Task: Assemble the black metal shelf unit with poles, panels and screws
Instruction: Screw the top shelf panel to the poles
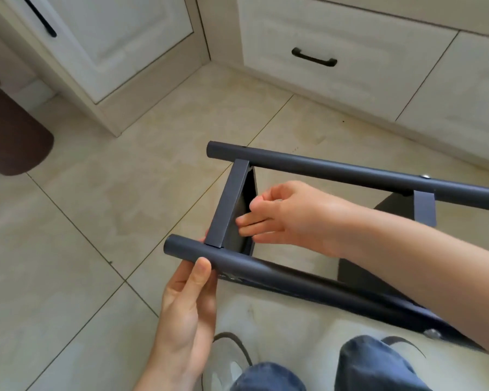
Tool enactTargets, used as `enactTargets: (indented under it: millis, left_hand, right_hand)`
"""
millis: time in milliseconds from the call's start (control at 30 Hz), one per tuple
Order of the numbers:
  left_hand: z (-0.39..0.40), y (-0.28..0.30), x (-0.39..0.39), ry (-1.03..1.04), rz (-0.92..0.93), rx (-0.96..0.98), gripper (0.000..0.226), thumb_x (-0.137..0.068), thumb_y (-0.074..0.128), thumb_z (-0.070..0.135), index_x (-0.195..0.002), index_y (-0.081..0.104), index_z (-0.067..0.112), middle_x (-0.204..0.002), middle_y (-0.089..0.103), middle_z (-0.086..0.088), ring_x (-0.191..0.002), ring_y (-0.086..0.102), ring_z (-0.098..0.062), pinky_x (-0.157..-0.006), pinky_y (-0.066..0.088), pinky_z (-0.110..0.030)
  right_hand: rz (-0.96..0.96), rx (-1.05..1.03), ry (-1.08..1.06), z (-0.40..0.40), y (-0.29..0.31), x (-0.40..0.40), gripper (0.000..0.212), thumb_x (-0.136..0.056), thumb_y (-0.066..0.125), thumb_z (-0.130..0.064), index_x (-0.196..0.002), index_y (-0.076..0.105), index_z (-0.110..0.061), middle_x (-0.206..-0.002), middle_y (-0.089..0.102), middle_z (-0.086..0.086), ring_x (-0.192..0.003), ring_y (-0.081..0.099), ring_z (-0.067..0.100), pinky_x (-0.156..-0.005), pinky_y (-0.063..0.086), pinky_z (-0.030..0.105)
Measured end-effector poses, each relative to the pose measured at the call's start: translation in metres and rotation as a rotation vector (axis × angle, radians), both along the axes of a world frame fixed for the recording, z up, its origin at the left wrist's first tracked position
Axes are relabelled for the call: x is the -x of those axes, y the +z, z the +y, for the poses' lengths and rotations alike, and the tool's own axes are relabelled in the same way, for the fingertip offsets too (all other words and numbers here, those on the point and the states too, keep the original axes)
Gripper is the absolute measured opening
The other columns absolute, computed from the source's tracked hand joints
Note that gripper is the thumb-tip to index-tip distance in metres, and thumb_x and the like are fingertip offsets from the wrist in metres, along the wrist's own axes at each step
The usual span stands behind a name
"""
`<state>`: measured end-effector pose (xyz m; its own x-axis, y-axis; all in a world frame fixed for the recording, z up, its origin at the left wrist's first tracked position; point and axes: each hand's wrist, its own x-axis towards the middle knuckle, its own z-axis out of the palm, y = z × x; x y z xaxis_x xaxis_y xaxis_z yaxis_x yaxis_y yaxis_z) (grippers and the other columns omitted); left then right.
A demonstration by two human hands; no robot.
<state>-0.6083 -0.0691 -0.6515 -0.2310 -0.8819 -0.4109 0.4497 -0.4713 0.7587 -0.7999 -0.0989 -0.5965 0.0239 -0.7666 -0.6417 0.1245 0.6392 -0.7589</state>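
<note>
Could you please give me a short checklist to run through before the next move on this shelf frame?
1. Near pole steadied: ok, the left hand grips it close to its end.
2. End panel seated between both poles: ok, it spans from the near pole to the far pole.
3. Right hand in place: ok, its fingers reach behind the end panel.
4. Screw held in those fingers: cannot tell, none shows.
5. Second panel fastened to the far pole: ok, a screw head shows above it.
6. End panel fastened: cannot tell.
</note>
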Motion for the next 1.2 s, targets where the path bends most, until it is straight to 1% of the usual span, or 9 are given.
enactTargets:
  millis: [167, 333, 433, 500, 633, 800, 933, 1033, 1200]
  left_hand:
    - [0.001, 0.002, 0.000, -0.052, 0.042, 0.025, 0.064, -0.049, 0.098, 0.043, -0.105, 0.080, 0.017, -0.110, 0.076, -0.009, -0.103, 0.073, -0.018, -0.081, 0.057, -0.022]
    - [-0.001, 0.002, -0.002, -0.058, 0.026, 0.046, 0.056, -0.053, 0.096, 0.043, -0.102, 0.081, 0.019, -0.105, 0.077, -0.008, -0.097, 0.075, -0.018, -0.077, 0.058, -0.022]
    - [0.000, 0.001, -0.003, -0.056, 0.026, 0.052, 0.056, -0.054, 0.095, 0.043, -0.102, 0.081, 0.018, -0.104, 0.077, -0.008, -0.097, 0.075, -0.018, -0.078, 0.058, -0.022]
    - [0.001, 0.001, -0.004, -0.061, 0.011, 0.057, 0.058, -0.055, 0.095, 0.045, -0.104, 0.080, 0.017, -0.109, 0.076, -0.009, -0.102, 0.073, -0.020, -0.082, 0.057, -0.022]
    - [0.007, -0.002, -0.012, -0.086, -0.002, 0.079, 0.056, -0.057, 0.093, 0.048, -0.104, 0.080, 0.020, -0.114, 0.075, -0.007, -0.109, 0.071, -0.020, -0.091, 0.054, -0.023]
    - [0.017, -0.004, -0.020, -0.055, -0.013, 0.090, 0.053, -0.057, 0.093, 0.048, -0.101, 0.081, 0.022, -0.111, 0.076, -0.003, -0.108, 0.070, -0.016, -0.092, 0.053, -0.023]
    - [0.015, -0.002, -0.020, -0.057, -0.009, 0.090, 0.052, -0.059, 0.093, 0.046, -0.102, 0.081, 0.021, -0.112, 0.076, -0.004, -0.108, 0.070, -0.017, -0.093, 0.053, -0.024]
    - [0.016, -0.004, -0.021, -0.047, -0.016, 0.086, 0.053, -0.055, 0.094, 0.048, -0.100, 0.081, 0.023, -0.108, 0.077, -0.002, -0.104, 0.071, -0.014, -0.093, 0.053, -0.023]
    - [0.018, -0.008, -0.022, -0.024, -0.024, 0.093, 0.050, -0.052, 0.095, 0.050, -0.094, 0.082, 0.026, -0.103, 0.078, 0.003, -0.100, 0.072, -0.009, -0.091, 0.054, -0.021]
  right_hand:
    - [0.075, -0.019, 0.155, -0.004, -0.017, -0.010, 0.004, -0.092, 0.068, -0.009, -0.093, 0.070, -0.006, -0.085, 0.078, 0.006, -0.077, 0.075, 0.014, -0.074, 0.062, 0.027]
    - [-0.058, 0.006, 0.181, -0.006, -0.021, -0.011, 0.010, -0.091, 0.068, -0.009, -0.098, 0.073, -0.005, -0.080, 0.076, 0.005, -0.071, 0.072, 0.011, -0.065, 0.057, 0.020]
    - [-0.126, -0.003, 0.176, -0.006, -0.021, -0.011, 0.006, -0.093, 0.065, -0.008, -0.090, 0.070, -0.008, -0.078, 0.075, 0.005, -0.069, 0.071, 0.011, -0.064, 0.056, 0.020]
    - [-0.172, 0.003, 0.165, -0.004, -0.020, -0.013, 0.010, -0.094, 0.063, -0.007, -0.086, 0.068, -0.010, -0.078, 0.074, 0.004, -0.069, 0.071, 0.011, -0.064, 0.057, 0.021]
    - [0.032, 0.175, 0.235, 0.005, -0.020, -0.020, 0.008, -0.092, 0.066, -0.007, -0.086, 0.070, -0.003, -0.075, 0.075, 0.004, -0.070, 0.072, 0.012, -0.076, 0.061, 0.028]
    - [0.190, 0.329, 0.258, 0.017, -0.025, -0.039, 0.011, -0.091, 0.068, -0.006, -0.086, 0.075, 0.000, -0.080, 0.077, 0.009, -0.075, 0.075, 0.016, -0.077, 0.062, 0.030]
    - [0.163, 0.296, 0.202, 0.017, -0.027, -0.041, 0.007, -0.089, 0.069, -0.003, -0.088, 0.074, 0.002, -0.081, 0.076, 0.013, -0.076, 0.075, 0.019, -0.076, 0.062, 0.030]
    - [0.125, 0.181, 0.153, 0.017, -0.027, -0.044, 0.008, -0.084, 0.075, -0.005, -0.087, 0.068, -0.003, -0.083, 0.075, 0.016, -0.073, 0.074, 0.023, -0.072, 0.062, 0.030]
    - [0.062, 0.067, 0.137, 0.017, -0.029, -0.040, 0.010, -0.084, 0.076, -0.012, -0.075, 0.073, -0.011, -0.066, 0.071, 0.003, -0.060, 0.064, 0.009, -0.063, 0.057, 0.020]
